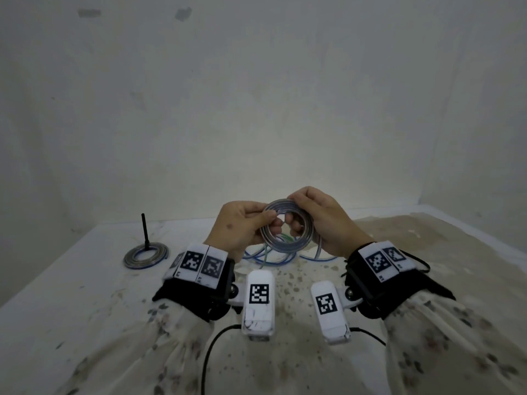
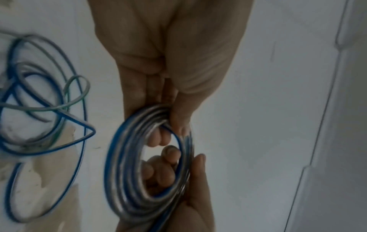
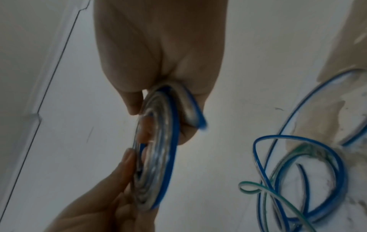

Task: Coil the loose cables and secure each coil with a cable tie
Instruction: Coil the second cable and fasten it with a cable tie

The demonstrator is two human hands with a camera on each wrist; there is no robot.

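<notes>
- The table, under a stained pale cover, runs back to a bare wall.
- Loose cables, blue and green-tinged, lie tangled on the table just below the hands; in the wrist views they are blurred and cut off at the edges.
- A finished coil lies flat at the table's left, well apart, a black cable tie standing up from it.
- The held coil hangs above the table between both hands.
- The left hand pinches its left rim, fingers curled.
- The right hand has a closed grip on its right rim.
</notes>
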